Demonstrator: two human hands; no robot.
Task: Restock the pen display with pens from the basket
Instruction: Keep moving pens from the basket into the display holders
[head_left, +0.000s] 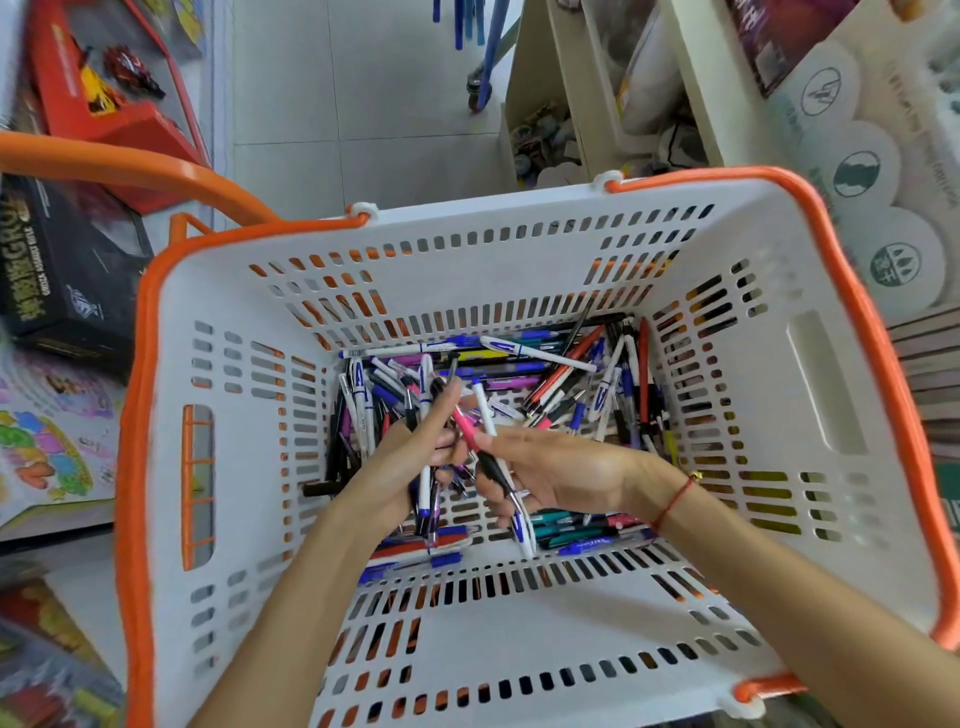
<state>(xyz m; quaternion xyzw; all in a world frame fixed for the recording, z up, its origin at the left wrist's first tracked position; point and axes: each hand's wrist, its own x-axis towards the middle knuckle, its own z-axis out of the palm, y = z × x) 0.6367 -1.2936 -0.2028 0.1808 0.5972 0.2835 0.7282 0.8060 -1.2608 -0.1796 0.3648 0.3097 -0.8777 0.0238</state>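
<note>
Two hands (550, 473) among pens (582, 374), basket (249, 467), boxes (67, 270)

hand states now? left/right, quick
Left hand: gripping a bunch of pens.
Right hand: holding a few pens, among them a pink pen.

- Basket (249, 467): white slotted walls, orange rim and handles.
- Pens (519, 364) in it: mixed blue, white, red, pink, purple, black, teal.
- Pen (466, 428) between the hands: pink with black grip.
- Wrist thread (672, 501): red.
- Box (111, 98): red.
- Floor (363, 78): pale tiles.
</note>
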